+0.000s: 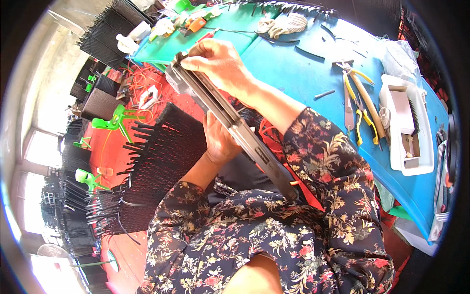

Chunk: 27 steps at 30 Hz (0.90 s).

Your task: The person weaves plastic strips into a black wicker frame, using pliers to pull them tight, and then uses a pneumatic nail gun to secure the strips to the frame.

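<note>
Both hands grip a long black bar [235,125], right hand [220,61] topmost, left hand [220,139] mid-length, beside the blue table [303,73] edge.

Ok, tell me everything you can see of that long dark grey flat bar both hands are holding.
The long dark grey flat bar looks like metal or hard plastic, layered, with ridges along its length and small rectangular slots near the lower end. It runs diagonally from upper left to lower right, above the lap. The right hand grips its top end; the left hand supports it from behind near mid-length.
</note>
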Each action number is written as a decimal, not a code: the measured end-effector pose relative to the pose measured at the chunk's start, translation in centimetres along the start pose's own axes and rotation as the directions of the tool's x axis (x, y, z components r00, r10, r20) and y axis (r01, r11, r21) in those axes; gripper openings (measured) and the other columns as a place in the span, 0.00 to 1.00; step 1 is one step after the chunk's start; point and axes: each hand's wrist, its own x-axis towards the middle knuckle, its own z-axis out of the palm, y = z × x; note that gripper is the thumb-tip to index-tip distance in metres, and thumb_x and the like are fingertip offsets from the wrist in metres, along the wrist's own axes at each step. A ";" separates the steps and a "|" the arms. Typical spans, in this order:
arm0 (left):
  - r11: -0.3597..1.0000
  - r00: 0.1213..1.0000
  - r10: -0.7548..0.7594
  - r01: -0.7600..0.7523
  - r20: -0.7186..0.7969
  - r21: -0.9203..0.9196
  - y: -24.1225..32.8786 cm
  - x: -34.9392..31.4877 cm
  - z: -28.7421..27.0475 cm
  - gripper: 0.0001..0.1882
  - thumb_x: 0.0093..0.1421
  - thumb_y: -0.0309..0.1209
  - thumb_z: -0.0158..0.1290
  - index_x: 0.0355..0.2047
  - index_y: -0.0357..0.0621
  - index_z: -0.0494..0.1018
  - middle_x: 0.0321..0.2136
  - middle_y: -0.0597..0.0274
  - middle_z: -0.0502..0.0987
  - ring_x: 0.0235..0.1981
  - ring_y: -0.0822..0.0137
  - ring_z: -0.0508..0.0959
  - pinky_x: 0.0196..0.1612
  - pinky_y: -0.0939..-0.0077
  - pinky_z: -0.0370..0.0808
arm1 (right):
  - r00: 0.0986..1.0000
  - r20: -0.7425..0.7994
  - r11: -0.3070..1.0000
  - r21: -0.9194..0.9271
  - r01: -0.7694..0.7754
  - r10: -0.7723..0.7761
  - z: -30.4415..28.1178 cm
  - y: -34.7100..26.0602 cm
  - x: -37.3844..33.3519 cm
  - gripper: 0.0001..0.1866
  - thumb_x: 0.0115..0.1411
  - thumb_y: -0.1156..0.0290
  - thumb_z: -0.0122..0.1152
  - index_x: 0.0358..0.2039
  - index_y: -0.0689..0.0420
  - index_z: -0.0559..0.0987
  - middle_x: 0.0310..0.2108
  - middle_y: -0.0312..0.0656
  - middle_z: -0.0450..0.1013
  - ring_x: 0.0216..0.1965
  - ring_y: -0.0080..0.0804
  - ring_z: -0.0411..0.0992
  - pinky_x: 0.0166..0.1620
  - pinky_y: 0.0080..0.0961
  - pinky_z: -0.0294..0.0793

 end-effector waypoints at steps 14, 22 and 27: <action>0.995 0.995 0.069 -0.075 0.078 0.065 -0.4 -0.2 -1.0 0.28 0.42 0.37 0.65 0.39 0.40 0.64 0.32 0.52 0.71 0.33 0.47 0.71 0.37 0.52 0.67 | 0.998 -0.053 0.998 0.053 0.020 -0.018 -0.8 0.6 -0.8 0.09 0.51 0.72 0.65 0.29 0.65 0.76 0.24 0.38 0.74 0.26 0.21 0.72 0.31 0.18 0.72; 0.999 0.993 0.038 -0.039 0.109 0.011 -0.1 -1.3 -1.0 0.24 0.42 0.37 0.64 0.36 0.41 0.68 0.30 0.53 0.71 0.32 0.50 0.70 0.35 0.57 0.66 | 0.989 0.145 0.987 0.161 0.011 -0.035 -2.9 0.5 -3.3 0.19 0.52 0.82 0.60 0.46 0.62 0.70 0.28 0.38 0.73 0.30 0.19 0.71 0.33 0.17 0.72; 1.000 0.995 -0.012 0.009 0.101 0.025 0.1 -2.0 -0.4 0.20 0.42 0.37 0.60 0.33 0.40 0.71 0.31 0.60 0.73 0.37 0.57 0.71 0.38 0.59 0.63 | 0.982 0.163 0.986 0.145 0.076 -0.100 -3.1 1.4 -4.3 0.19 0.53 0.85 0.57 0.46 0.61 0.69 0.33 0.40 0.73 0.35 0.24 0.74 0.39 0.19 0.75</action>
